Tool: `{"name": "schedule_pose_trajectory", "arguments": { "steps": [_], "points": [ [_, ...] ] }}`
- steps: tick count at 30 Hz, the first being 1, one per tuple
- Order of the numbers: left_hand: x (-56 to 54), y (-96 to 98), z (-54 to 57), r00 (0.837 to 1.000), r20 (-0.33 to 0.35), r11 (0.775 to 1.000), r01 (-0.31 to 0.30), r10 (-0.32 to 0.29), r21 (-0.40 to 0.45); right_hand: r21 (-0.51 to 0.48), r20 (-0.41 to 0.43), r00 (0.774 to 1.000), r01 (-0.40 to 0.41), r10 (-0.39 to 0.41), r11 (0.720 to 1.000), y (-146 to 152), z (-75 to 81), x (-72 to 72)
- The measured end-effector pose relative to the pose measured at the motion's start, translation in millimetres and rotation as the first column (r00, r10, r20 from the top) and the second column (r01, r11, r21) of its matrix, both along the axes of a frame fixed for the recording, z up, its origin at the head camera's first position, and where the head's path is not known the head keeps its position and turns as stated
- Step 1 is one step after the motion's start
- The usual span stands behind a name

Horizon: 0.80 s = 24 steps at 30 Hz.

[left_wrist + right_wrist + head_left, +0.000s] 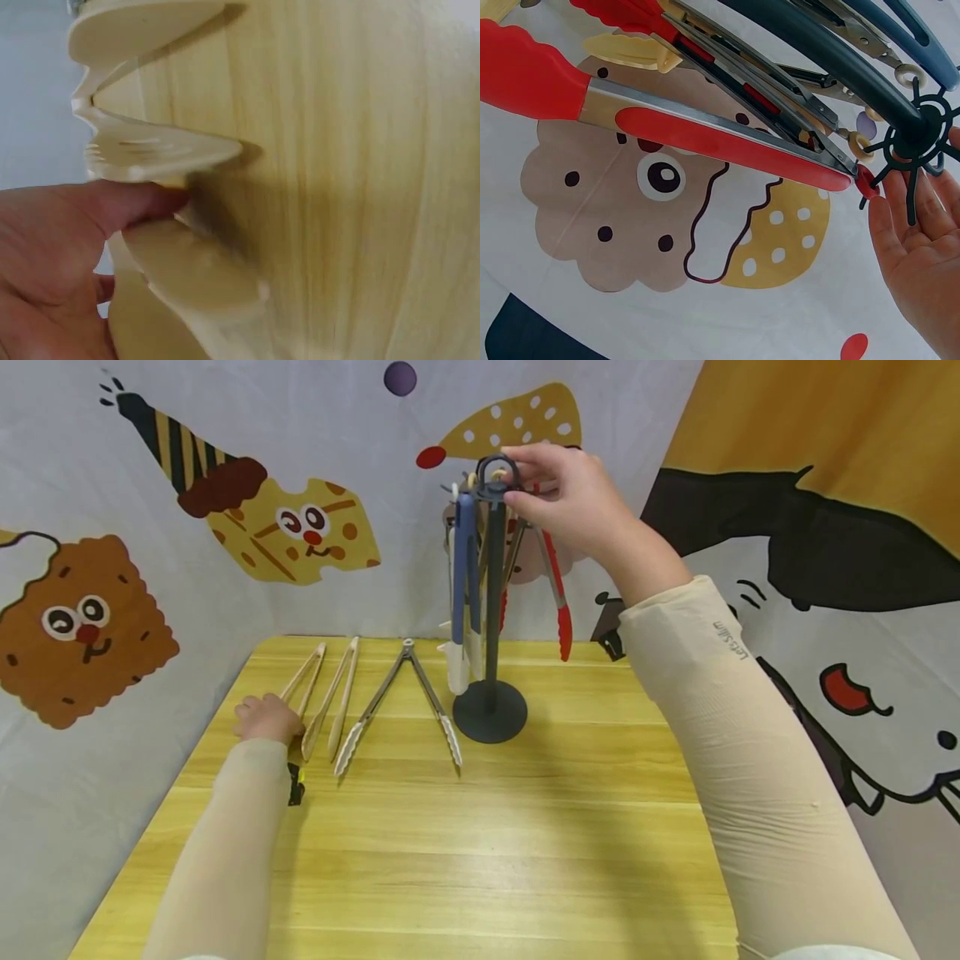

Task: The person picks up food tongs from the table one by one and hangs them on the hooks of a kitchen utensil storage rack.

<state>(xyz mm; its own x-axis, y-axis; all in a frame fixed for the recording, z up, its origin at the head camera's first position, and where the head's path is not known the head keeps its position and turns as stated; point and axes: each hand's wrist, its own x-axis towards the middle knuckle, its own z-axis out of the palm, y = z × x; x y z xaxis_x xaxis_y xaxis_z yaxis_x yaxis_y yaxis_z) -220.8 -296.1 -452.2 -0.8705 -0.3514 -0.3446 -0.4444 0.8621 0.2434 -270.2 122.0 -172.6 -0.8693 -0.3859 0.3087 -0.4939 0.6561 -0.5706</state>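
A dark grey stand (491, 610) with a round base and hooks near its top holds several hanging tongs. My right hand (573, 497) is at its top, thumb and fingers about the ring handle (497, 467). Close to that hand hang red-tipped tongs (727, 142); blue-handled tongs (464, 577) hang on the stand's left side. At the table's left, my left hand (268, 718) grips the lower ends of beige tongs (195, 270), thumb on one side. Beside them, a second beige pair (330, 702) lies spread, its heads showing above my thumb in the left wrist view.
Grey metal tongs with pale scalloped tips (408, 672) lie wide apart between the beige pairs and the stand. A small black item (296, 787) shows by my left wrist. The wooden table (480, 860) meets a cartoon-printed cloth (322, 427) at its back edge.
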Motion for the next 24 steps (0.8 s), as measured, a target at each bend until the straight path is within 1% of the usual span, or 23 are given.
{"name": "schedule_pose_trajectory", "arguments": {
  "steps": [4, 7, 10, 14, 16, 18, 20, 22, 24],
  "points": [
    [-5.6, -4.7, -4.3, 0.999, -0.042, 0.992, 0.018, -0.023, -0.126, -0.002, -0.006, 1.000, -0.001, 0.001, 1.000, -0.2, 0.3, -0.3],
    [-10.4, -7.4, -7.7, 0.996, -0.080, 0.973, 0.018, -0.038, -0.230, -0.008, -0.007, 1.000, -0.001, 0.001, 1.000, 0.0, 0.0, -1.1],
    [-13.4, -9.6, -8.9, 0.993, -0.107, 0.950, 0.005, -0.041, -0.313, -0.011, -0.006, 1.000, 0.000, 0.000, 1.000, 0.1, -0.4, -1.7],
    [-14.5, -11.2, -8.1, 0.989, -0.134, 0.926, 0.006, -0.061, -0.377, -0.015, -0.003, 1.000, -0.001, 0.001, 1.000, 0.0, -0.7, -1.9],
    [-14.1, -10.2, -6.6, 0.985, -0.154, 0.919, 0.008, -0.074, -0.394, -0.018, -0.001, 1.000, -0.001, 0.001, 1.000, 0.0, -0.8, -2.0],
    [-13.8, -9.6, -5.1, 0.981, -0.176, 0.917, 0.009, -0.086, -0.399, -0.019, 0.003, 1.000, 0.001, -0.001, 1.000, -0.2, -1.0, -2.0],
    [-13.6, -8.7, -3.1, 0.974, -0.210, 0.927, -0.001, -0.084, -0.376, -0.021, 0.001, 1.000, 0.000, 0.000, 1.000, -0.3, -1.2, -1.9],
    [-13.5, -7.8, -0.8, 0.965, -0.253, 0.942, -0.016, -0.074, -0.336, -0.020, -0.001, 1.000, 0.000, 0.000, 1.000, -0.4, -1.3, -1.6],
    [-13.6, -6.8, 1.8, 0.947, -0.315, 0.957, -0.035, -0.060, -0.288, -0.020, -0.004, 1.000, -0.002, 0.002, 1.000, -0.5, -1.4, -1.4]
  ]
}}
